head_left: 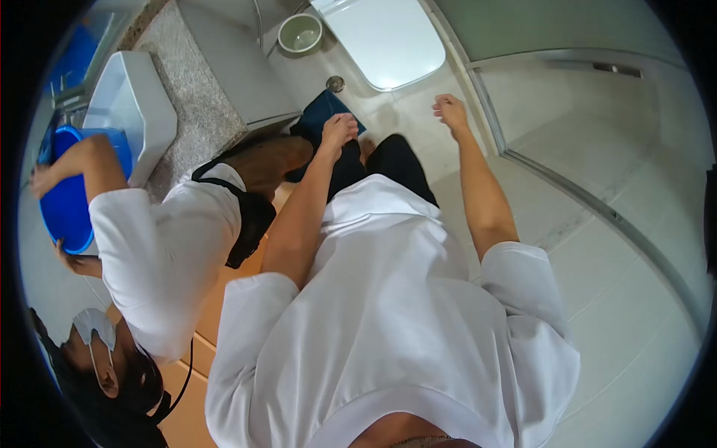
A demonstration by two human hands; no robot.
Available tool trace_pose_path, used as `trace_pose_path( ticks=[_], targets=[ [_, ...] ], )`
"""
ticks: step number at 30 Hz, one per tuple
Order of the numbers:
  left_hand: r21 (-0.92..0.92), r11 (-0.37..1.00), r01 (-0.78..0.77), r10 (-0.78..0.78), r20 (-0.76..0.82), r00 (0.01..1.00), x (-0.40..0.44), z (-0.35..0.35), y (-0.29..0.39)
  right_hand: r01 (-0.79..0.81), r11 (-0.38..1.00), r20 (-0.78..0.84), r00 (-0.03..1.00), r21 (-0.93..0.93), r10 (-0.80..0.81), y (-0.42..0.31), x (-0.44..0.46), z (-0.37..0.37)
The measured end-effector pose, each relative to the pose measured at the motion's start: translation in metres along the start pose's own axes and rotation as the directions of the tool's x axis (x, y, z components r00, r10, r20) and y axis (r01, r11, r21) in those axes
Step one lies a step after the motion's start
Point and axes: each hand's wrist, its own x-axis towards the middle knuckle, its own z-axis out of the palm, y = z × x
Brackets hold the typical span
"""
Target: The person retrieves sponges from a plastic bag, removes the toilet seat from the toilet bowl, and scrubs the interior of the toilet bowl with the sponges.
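Note:
My left hand (340,131) hangs in front of my lap at the centre, beside a dark blue cloth (320,112) and above my dark trousers (399,160). Its fingers look loosely curled, and what they hold, if anything, is too small to make out. My right hand (449,112) is held out over the pale tiled floor, near the front of the closed white toilet lid (392,41). The fingers of this hand are bent and slightly apart, with nothing visible in them.
A masked co-worker in a white shirt (164,254) leans at the left, arms around a blue bucket (66,205) by a white sink (134,104). A speckled counter (190,89), a green bowl (300,34), a floor drain (335,84) and a glass shower partition (597,112) surround me.

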Motion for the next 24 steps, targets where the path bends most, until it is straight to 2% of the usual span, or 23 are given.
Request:
trace_pose_path(
  ticks=[2,3,4,6,8,12,14,17,19,21,22,23,24],
  targets=[
    [-0.061,0.997,0.047,-0.046,0.026,0.999,-0.007,0.022,-0.034,-0.083,0.994,-0.008,0.997,-0.073,0.082,0.017,-0.026,-0.048],
    [-0.005,1.0,0.0,0.0,-0.069,0.998,0.04,-0.032,0.032,-0.097,0.992,0.005,0.995,0.076,0.096,-0.024,0.044,0.007],
    [0.024,0.999,0.027,-0.025,-0.082,0.996,0.046,-0.027,0.03,-0.167,0.977,-0.048,0.983,0.135,0.175,-0.022,0.052,-0.007],
    [0.015,0.996,0.087,-0.086,-0.07,0.994,0.063,0.004,0.012,-0.235,0.969,-0.084,0.967,0.08,0.242,-0.018,0.073,-0.054],
    [-0.062,0.992,0.109,-0.118,-0.17,0.978,0.087,0.007,-0.006,-0.287,0.958,-0.068,0.956,-0.019,0.285,-0.016,0.116,-0.066],
    [-0.073,0.98,0.183,-0.196,-0.306,0.932,0.124,0.026,-0.003,-0.332,0.934,0.024,0.941,-0.134,0.338,-0.002,0.234,-0.053],
    [-0.114,0.962,0.246,-0.27,-0.312,0.911,0.145,0.04,-0.024,-0.225,0.969,0.066,0.97,-0.103,0.232,0.006,0.27,-0.04],
    [-0.156,0.938,0.31,-0.344,-0.285,0.895,0.191,0.069,-0.012,-0.207,0.962,0.056,0.974,-0.176,0.22,-0.025,0.293,-0.01],
    [-0.363,0.895,0.258,-0.388,-0.351,0.852,0.211,0.098,0.003,-0.268,0.946,0.072,0.956,-0.184,0.284,-0.026,0.302,-0.002],
    [-0.009,0.986,0.168,-0.156,-0.419,0.895,0.3,0.089,-0.108,-0.314,0.931,0.086,0.939,-0.188,0.334,-0.024,0.309,0.0],
    [0.171,0.977,0.125,-0.037,-0.443,0.896,0.301,0.097,-0.087,-0.349,0.929,0.143,0.92,-0.124,0.365,-0.02,0.311,0.0],
    [-0.298,0.946,0.13,-0.251,-0.414,0.875,0.3,0.12,-0.068,-0.384,0.921,0.202,0.899,-0.061,0.388,-0.019,0.311,0.0],
    [-0.506,0.85,0.146,-0.353,-0.341,0.871,0.267,0.142,-0.016,-0.383,0.921,0.212,0.897,-0.07,0.388,-0.019,0.309,0.002]
  ],
)
